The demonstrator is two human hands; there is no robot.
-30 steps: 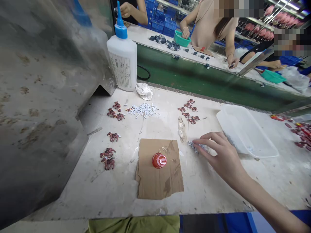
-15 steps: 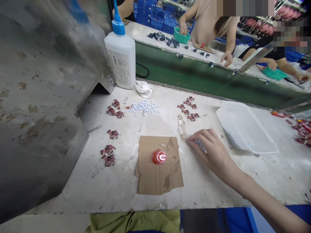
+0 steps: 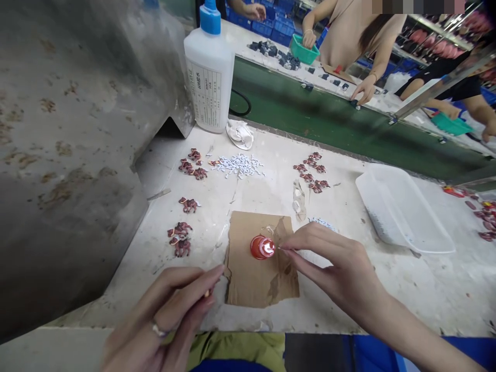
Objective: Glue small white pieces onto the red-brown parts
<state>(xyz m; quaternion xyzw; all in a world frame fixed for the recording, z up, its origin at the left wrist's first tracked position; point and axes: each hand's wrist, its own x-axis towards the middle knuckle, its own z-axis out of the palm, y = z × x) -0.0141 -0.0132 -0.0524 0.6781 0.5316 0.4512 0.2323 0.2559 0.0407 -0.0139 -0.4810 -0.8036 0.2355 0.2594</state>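
Head view, and both hands are in it. The right hand [image 3: 344,263] is pinched nearly closed on a tiny white piece [image 3: 282,249], just beside the little red cap [image 3: 262,248] on its left. Can't tell if piece and cap actually touch. The left hand [image 3: 149,315] is pinched as well, on some small brownish thing [image 3: 209,293], but only a sliver peeks out between thumb and finger, so its shape is anyone's guess. That hand has a ring [image 3: 158,329] on and its wrist runs off the bottom edge.

The cap sits on torn cardboard [image 3: 248,284] between the hands, with glare hiding part of it.

For readable stuff: the white bottle [image 3: 227,62] well beyond the left hand has a label [image 3: 205,95] with "608胶水" on it. The rest of the print is too small for me, and the blue nozzle [image 3: 210,19] gets cropped at the top.

Brown figures [image 3: 189,204] lie on the table [image 3: 434,289] past the left hand, legs all jumbled together. A patch of white bits [image 3: 323,223] just beyond the right hand is partly blocked by it. Further right of that hand there's a see-through tray [image 3: 406,212], plus red parts [image 3: 487,214] cut off by the frame.
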